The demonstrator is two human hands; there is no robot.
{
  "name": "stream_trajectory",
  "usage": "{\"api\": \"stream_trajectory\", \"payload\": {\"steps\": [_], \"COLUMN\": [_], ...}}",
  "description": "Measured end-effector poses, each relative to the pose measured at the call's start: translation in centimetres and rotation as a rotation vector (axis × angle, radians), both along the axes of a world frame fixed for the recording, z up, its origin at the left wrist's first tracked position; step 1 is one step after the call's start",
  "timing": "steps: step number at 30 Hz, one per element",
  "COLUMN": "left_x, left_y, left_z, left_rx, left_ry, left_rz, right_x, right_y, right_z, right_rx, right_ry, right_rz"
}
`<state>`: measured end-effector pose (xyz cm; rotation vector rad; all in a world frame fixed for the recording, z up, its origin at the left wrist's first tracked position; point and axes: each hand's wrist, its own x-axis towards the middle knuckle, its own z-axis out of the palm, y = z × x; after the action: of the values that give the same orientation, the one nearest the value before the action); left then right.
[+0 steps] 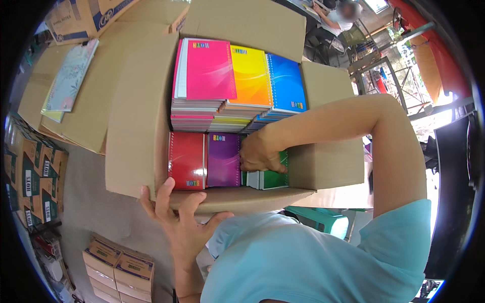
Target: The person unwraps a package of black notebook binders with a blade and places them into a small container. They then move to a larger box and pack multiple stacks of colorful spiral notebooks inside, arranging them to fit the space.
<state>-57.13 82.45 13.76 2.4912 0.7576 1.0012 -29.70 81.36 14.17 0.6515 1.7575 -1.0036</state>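
Note:
An open cardboard box [136,126] holds stacks of spiral notebooks. Along its far side stand pink notebooks [209,70], yellow notebooks [252,76] and blue notebooks [286,83]. The near row is lower: a red notebook [187,160], a purple notebook [223,161] and a green notebook [275,174] at the right. Deep in that right corner, my right hand [260,151] has its fingers bent around the green notebook, and some fingertips are hidden. My left hand [182,217] is open with fingers spread, its fingertips at the box's near left edge.
Left of the box lies a flat cardboard surface [113,65] with a pale flowered notebook [73,76] on it. Closed cartons stand on the floor [118,267] and at the far left [35,174]. A green plastic stool [323,219] is nearby. Another person [336,20] sits at the back right.

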Motion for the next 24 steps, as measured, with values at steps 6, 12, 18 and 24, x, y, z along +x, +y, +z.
{"api": "stream_trajectory", "payload": {"steps": [6, 12, 18, 24], "left_x": [-0.8, -1.9, 3.4, 8.5], "left_y": [-0.6, -1.0, -3.6, -7.9], "left_z": [0.7, 4.3, 8.9, 10.1], "left_rx": [-0.014, 0.061, -0.677, -0.505], "left_ry": [0.041, -0.258, -0.995, -0.854], "left_rz": [-0.024, 0.065, -0.066, -0.295], "right_x": [1.7, 3.7, 5.0, 8.1], "right_y": [-2.3, -2.6, -4.4, -16.1], "right_z": [4.7, 5.9, 8.6, 18.1], "right_rx": [0.404, 0.462, 0.582, 0.817], "right_ry": [0.316, 0.523, 0.989, 1.299], "right_rz": [-0.125, -0.378, -0.937, -1.442]}}
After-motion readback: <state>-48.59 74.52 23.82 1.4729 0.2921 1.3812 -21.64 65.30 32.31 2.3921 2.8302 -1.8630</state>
